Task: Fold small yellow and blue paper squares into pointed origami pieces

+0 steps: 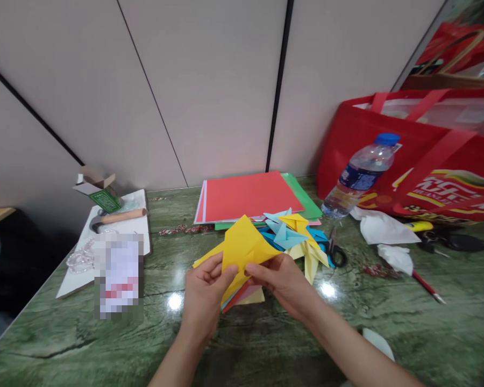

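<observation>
A partly folded sheet of yellow paper (244, 242) is held up between my two hands above the table. My left hand (205, 287) pinches its lower left part, with the thumb on the near face. From the other side, my right hand (284, 279) grips the paper's right part between thumb and fingers, the thumbs close together. Below the sheet lie several coloured papers (246, 296), partly hidden by it. Just behind my right hand is a pile of folded paper shapes (286, 234) in blue, light blue and yellow, with scissors (336, 252) beside it.
Coloured sheets (250, 196) are stacked at the wall. A plastic bottle (358, 174) leans against a red bag (427, 156) on the right, near tissues (383, 226) and a red pencil (427, 286). On the left, a white board (78, 277) bears a hammer (123, 216) and a green box (105, 199).
</observation>
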`<state>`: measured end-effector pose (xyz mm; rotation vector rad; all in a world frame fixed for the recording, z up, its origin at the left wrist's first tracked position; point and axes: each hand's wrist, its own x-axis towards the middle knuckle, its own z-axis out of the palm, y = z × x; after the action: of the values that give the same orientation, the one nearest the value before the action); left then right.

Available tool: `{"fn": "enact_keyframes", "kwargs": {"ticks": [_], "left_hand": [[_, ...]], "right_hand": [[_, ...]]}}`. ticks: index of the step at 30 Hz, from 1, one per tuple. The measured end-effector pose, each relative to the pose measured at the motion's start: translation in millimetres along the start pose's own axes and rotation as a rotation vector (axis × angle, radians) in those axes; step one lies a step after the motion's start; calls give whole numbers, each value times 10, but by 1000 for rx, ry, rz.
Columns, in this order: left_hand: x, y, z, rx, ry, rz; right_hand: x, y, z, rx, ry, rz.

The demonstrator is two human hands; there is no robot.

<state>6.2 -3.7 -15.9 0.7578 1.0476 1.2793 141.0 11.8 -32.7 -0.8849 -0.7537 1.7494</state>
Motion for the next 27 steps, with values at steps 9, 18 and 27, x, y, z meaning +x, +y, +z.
{"fn": "enact_keyframes", "kwargs": {"ticks": [9,18,27], "left_hand": [[-16,-12,29,22,-60,-40],[8,0,24,-25,-11,-34],[24,76,-6,-77,13,-66]], "right_hand": [[-34,43,87,-4,192,-135],[1,18,49,133,144,-36],[70,-55,-7,36,72,88]]}}
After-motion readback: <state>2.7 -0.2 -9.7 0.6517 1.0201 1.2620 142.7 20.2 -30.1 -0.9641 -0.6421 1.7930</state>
